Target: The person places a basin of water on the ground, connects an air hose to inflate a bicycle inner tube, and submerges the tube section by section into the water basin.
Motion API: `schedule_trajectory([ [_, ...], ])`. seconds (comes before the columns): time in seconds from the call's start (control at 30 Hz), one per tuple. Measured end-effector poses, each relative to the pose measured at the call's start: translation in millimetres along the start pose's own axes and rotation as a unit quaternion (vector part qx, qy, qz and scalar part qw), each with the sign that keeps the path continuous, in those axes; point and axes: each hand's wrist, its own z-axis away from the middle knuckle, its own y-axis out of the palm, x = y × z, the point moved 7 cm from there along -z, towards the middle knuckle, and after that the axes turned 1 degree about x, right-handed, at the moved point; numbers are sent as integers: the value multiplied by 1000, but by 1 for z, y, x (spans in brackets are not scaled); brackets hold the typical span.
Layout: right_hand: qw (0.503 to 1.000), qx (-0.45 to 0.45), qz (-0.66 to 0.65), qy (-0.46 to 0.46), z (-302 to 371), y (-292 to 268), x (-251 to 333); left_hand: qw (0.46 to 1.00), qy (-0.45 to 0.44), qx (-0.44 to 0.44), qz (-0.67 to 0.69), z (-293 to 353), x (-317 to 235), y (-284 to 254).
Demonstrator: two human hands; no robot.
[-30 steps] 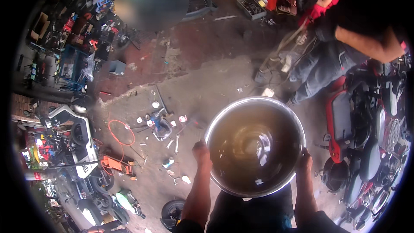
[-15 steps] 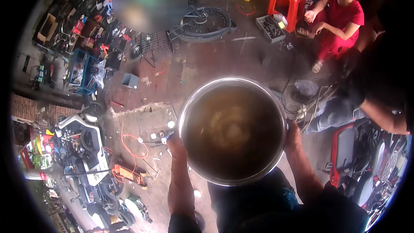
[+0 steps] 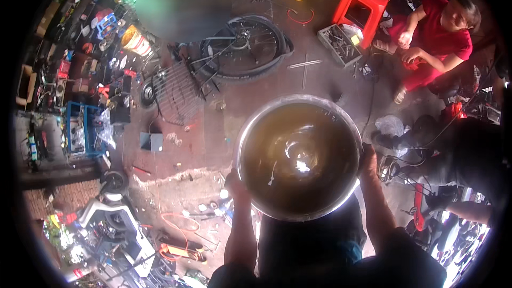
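Note:
Between my two hands is a wide, round metal basin with a shiny rim. Murky brownish water lies in it, and bright reflections ripple at its middle. My left hand grips the basin's left side, while my right hand holds the opposite side. Both sets of fingers are closed at the rim and partly hidden by the basin. It is held in front of my body, above my legs.
Ahead are a bicycle wheel with a tire, a wire basket, a toolbox and a red stool. A seated person in red is at the far right. An orange floor jack and hose lie left.
The view has moved forward, so the bicycle wheel, toolbox and wire basket appear nearer. In the picture the basin sits a little farther right, and its water shows sharper reflections. Both hands keep their hold.

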Motion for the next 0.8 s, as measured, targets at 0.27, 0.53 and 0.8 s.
schedule_trajectory([
  [0.27, 997, 29, 45, 48, -132, 32, -41, 909, -160, -26, 385, -118, 3, 47],
  [0.53, 894, -203, 397, 54, -218, 8, -67, 996, -13, 84, 20, -186, -29, 115],
  [0.8, 714, -86, 694, 6, -366, -56, -159, 755, -465, 121, 446, -247, 23, 331],
])
